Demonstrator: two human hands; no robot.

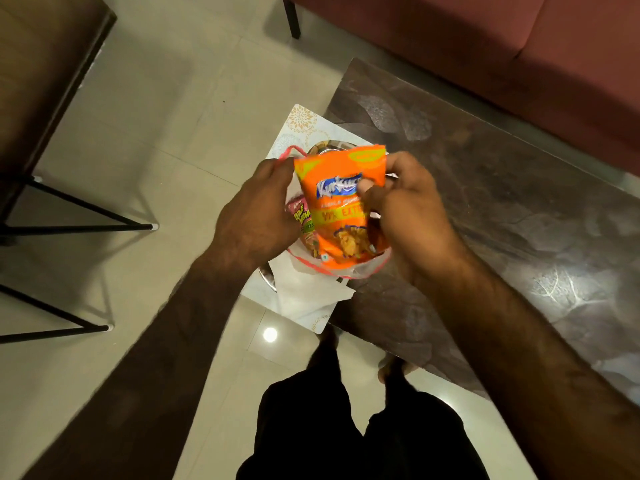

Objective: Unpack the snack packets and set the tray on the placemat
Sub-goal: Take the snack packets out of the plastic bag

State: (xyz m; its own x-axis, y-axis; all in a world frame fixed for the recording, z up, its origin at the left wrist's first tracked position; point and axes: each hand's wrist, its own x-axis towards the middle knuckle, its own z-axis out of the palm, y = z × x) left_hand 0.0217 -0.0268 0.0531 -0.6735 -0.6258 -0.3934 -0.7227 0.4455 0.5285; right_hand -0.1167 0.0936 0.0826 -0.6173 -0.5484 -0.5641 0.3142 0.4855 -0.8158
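Observation:
My right hand (405,216) grips an orange snack packet (341,209) by its right edge, holding it upright above a white carry bag (311,289) with red handles. My left hand (256,216) holds the bag's left side and red handle, spreading the mouth. A pink and green snack packet (304,226) shows inside the bag, beside the orange one. Under the bag lies a steel tray (327,148), mostly hidden, with only its far rim showing. The tray rests on a pale patterned placemat (298,126) at the corner of the dark table (485,202).
The placemat overhangs the table's left edge. A maroon sofa (485,46) stands behind the table. A brown side table (41,81) with black metal legs stands on the tiled floor at left. My legs and feet are below, close to the table's near edge.

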